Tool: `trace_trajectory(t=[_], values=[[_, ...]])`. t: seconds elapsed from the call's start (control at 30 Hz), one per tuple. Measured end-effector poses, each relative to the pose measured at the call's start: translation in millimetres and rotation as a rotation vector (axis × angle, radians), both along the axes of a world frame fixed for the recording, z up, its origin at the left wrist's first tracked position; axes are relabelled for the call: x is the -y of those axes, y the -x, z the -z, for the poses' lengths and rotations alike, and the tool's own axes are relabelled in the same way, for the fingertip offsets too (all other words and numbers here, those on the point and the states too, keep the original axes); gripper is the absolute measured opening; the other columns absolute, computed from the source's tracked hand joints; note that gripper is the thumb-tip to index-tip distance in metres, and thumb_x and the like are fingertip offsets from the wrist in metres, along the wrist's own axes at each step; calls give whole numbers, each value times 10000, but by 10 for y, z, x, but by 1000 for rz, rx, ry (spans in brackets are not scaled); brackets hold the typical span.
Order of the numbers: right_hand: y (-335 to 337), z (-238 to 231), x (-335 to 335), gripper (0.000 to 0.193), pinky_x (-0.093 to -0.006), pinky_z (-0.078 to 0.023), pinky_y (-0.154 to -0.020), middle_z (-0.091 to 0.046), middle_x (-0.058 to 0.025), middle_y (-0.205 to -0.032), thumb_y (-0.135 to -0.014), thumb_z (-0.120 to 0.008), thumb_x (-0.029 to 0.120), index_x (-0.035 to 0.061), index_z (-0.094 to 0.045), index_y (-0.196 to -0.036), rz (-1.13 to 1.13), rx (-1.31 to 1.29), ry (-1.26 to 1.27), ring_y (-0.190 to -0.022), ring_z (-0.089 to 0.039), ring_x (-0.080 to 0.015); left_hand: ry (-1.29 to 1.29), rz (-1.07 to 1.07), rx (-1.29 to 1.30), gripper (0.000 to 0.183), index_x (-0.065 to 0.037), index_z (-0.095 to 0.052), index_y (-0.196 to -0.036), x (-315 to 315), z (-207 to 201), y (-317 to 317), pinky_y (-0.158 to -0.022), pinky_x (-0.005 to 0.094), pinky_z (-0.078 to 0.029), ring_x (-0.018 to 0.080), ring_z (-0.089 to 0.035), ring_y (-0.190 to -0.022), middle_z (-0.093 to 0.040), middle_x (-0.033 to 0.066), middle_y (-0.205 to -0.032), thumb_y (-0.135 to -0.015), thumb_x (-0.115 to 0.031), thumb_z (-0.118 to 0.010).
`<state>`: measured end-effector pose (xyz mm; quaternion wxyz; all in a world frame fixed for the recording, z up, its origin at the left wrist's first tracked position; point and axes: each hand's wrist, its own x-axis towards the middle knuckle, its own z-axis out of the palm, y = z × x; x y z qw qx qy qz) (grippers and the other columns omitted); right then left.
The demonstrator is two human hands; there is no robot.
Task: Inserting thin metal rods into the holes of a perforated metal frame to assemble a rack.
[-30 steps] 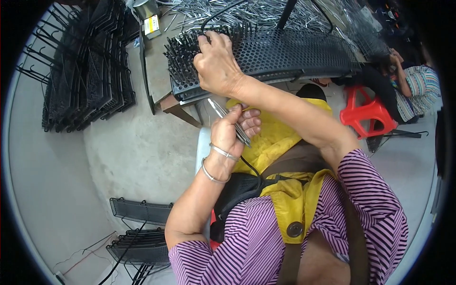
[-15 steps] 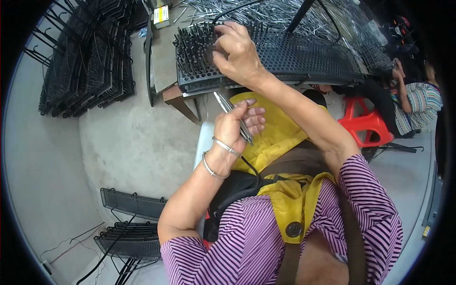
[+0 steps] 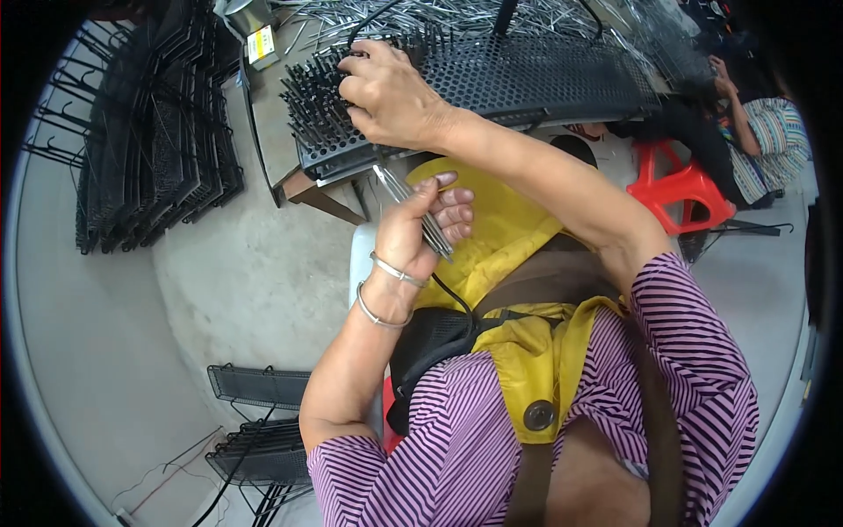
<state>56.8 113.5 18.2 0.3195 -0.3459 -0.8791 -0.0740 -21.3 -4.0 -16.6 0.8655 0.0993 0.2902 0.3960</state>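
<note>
My left hand [image 3: 413, 220] is closed round a small bundle of slim silver metal rods [image 3: 392, 185], tilted over my yellow apron [image 3: 492, 211]. Beyond it, my right hand [image 3: 392, 98] reaches to a black perforated rack [image 3: 544, 83] at the table's near edge. Its fingers are bent and pinched together among dark thin rods [image 3: 309, 104] that stand upright in the rack's left holes. What the fingertips hold, if anything, is hidden behind the hand. Over the rack's right part the holes show bare.
Loose silver rods [image 3: 474, 19] lie heaped behind the rack. A small yellow-and-white box [image 3: 261, 47] and a metal can [image 3: 249, 14] stand at the table's left. Black racks [image 3: 162, 132] hang at far left; more racks [image 3: 259, 386] stand lower left. Another person [image 3: 773, 145] sits beyond a red stool [image 3: 678, 189].
My view has shifted, so the rack and both hands appear further left. My right hand remains at the upright rods, and my left hand still grips the silver rods.
</note>
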Motion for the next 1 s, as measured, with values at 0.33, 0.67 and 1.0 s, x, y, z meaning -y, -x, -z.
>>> trace_trajectory(t=[0.33,0.67,1.0], values=[[-433,-88,571,284,-293,-461,-643,-590,-113,-769,-628,-687,111,-18,-579,-856,-10,-342,262,-745,-568,-204,-53,24,125,290,30,-449,-1016,11,-3,15,-554,283,-485,216,-567,-667,-559,149,-838,-864,-217,-432],[-659,-70,676,91,-201,-372,-408,-560,-55,-594,-695,-633,25,-50,-584,-683,-108,-885,1556,-476,-487,-84,-234,159,88,315,65,-459,-1001,47,-127,-34,-580,298,-510,231,-588,-698,-561,177,-866,-844,-207,-474],[-781,-146,415,87,-257,-523,-527,-604,-111,-709,-755,-594,49,-24,-568,-795,-79,-1212,1336,-611,-612,-177,80,-137,24,342,24,-423,-1040,23,18,-4,-730,359,-479,241,-550,-798,-533,161,-930,-894,-279,-362]])
